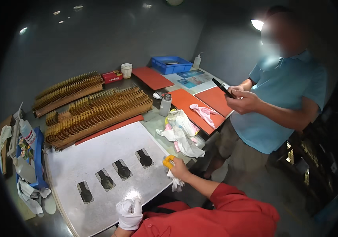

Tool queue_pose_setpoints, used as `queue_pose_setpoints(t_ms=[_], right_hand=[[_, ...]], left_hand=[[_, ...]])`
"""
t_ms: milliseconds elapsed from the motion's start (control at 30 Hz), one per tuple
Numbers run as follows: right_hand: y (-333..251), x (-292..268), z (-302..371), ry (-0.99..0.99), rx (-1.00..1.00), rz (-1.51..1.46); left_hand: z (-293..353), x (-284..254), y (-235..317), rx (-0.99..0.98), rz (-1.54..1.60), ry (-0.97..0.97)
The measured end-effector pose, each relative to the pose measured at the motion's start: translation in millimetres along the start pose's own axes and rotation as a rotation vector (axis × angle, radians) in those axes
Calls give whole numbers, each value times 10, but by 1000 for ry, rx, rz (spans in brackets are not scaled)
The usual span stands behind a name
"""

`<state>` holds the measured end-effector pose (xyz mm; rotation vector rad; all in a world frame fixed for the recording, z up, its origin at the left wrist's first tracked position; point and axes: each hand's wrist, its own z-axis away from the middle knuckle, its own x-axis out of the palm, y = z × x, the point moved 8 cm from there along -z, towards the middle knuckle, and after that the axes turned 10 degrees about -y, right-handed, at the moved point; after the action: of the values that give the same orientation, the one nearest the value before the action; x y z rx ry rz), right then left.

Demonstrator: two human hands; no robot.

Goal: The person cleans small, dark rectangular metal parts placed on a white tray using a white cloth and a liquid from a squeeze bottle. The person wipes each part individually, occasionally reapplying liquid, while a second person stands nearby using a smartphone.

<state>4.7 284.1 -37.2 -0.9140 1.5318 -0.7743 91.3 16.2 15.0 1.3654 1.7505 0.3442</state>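
Observation:
My left hand (129, 213), in a white glove, is at the near edge of the white work surface (109, 215). Its fingers look curled in, and whatever they may hold is hidden. At the right edge of that surface is my right hand (178, 168), with yellow finger covers on its fingertips. It is closed on a white cloth (175, 182) that hangs below the palm. Several flat dark pieces, each a rectangle with a black round-ended shape, lie in a slanting row; one dark piece (144, 158) is closest to my right hand.
Wooden racks (98, 116) full of upright thin plates stand behind. A blue bin (38, 158) with bottles is at left. A bottle (165, 105), crumpled rags (181, 132), orange mats (188, 108) and a blue tray (171, 64) lie beyond. At right a person (283, 102) holds a phone (223, 87).

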Motion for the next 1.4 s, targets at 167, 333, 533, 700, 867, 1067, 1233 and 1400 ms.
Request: queue_pose_setpoints(t_ms=[167, 333, 533, 700, 867, 1067, 1233, 1400], right_hand=[[-84, 108, -70, 14, -75, 128], [-272, 166, -142, -101, -18, 257], [-772, 778, -393, -433, -17, 273], [-878, 1335, -941, -572, -194, 610], [-931, 1742, -1247, -648, -126, 708], [-915, 1970, -1381, -691, -77, 783], [-867, 1993, -1352, -653, -43, 732], [-862, 1999, -1251, -662, -63, 767]], left_hand=[[109, -142, 171, 238, -263, -51], [3, -174, 201, 274, -414, -144], [-196, -653, -349, -311, -438, -147], [-592, -461, -652, -264, -729, -320], [-614, -210, -1098, -307, -1020, -460], [-667, -210, -1076, -332, -851, -469], [-635, -139, -1221, -468, -849, -517], [-667, -164, -1222, -394, -787, -494]])
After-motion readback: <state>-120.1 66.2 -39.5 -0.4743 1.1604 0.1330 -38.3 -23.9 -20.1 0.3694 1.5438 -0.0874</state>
